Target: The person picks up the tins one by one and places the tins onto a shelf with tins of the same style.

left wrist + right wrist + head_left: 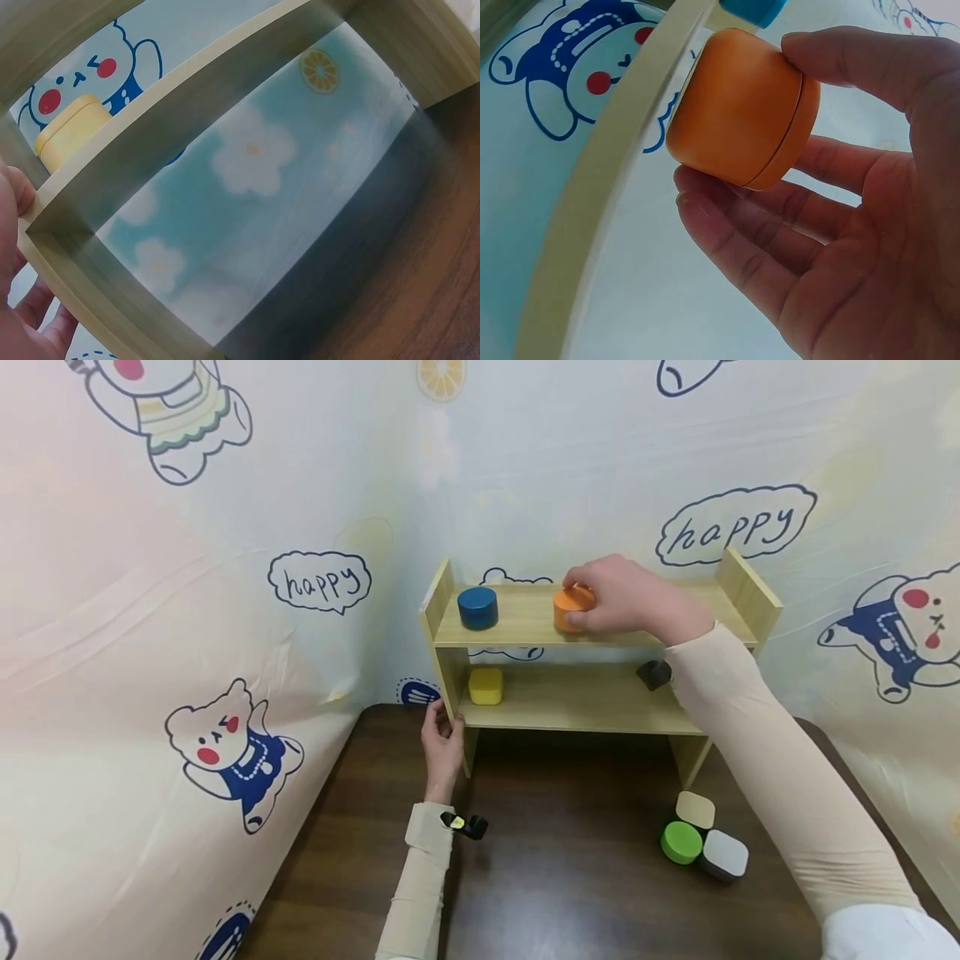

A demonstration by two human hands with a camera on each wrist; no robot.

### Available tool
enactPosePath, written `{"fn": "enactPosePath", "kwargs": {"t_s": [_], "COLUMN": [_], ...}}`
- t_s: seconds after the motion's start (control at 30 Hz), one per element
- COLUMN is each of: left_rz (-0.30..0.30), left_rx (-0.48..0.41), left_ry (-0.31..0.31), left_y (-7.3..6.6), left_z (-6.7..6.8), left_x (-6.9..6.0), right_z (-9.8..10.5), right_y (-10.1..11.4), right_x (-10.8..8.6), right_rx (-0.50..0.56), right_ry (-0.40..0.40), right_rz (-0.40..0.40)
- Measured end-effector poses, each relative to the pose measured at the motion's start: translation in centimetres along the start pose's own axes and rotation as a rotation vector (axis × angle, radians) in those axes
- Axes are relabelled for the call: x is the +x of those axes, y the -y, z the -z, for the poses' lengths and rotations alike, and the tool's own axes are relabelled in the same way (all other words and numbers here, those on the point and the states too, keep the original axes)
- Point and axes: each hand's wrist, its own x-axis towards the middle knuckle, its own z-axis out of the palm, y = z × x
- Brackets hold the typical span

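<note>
On the top board of a wooden shelf (577,696), the right hand (630,597) grips an orange round box (572,608) between thumb and fingers. In the right wrist view the hand (855,187) pinches the orange box (739,109) beside the board edge. The left hand (442,743) holds the shelf's left side panel; in the left wrist view its fingers (45,311) lie around the panel. A blue round box (477,608) stands left of the orange one. On the middle board sit a yellow box (486,686) at left and a black object (655,674) at right.
On the brown table (570,877), right of centre, a green round box (682,842), a beige-topped box (695,810) and a white-topped box (725,855) stand close together. Patterned cloth (225,527) hangs behind and at both sides.
</note>
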Motion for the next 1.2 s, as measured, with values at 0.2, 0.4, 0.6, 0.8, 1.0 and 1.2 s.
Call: {"fn": "enactPosePath", "kwargs": {"t_s": [0.2, 0.4, 0.6, 0.8, 1.0, 1.2], "left_rz": [-0.011, -0.015, 0.002, -0.018, -0.03, -0.044], "left_rx": [-0.005, 0.005, 0.021, 0.011, 0.01, 0.007], "left_ry": [0.011, 0.014, 0.024, 0.041, 0.04, 0.031], "left_y": [0.1, 0.3, 0.0, -2.8, -3.5, -3.6], "left_z": [0.1, -0.1, 0.0, 0.4, 0.3, 0.2], "left_x": [0.0, 0.3, 0.2, -0.9, -1.3, -1.2], "right_z": [-0.3, -0.3, -0.6, -0.9, -0.9, -1.2], "right_y": [-0.6, -0.9, -1.0, -1.0, -1.1, -1.4], "right_x": [0.4, 0.6, 0.6, 0.4, -0.6, -2.0], "right_rx": [0.005, 0.018, 0.033, 0.045, 0.067, 0.077], "right_ry": [0.032, 0.034, 0.023, 0.017, 0.005, -0.029], "right_rz": [-0.047, -0.054, -0.044, -0.039, -0.058, -0.077]}}
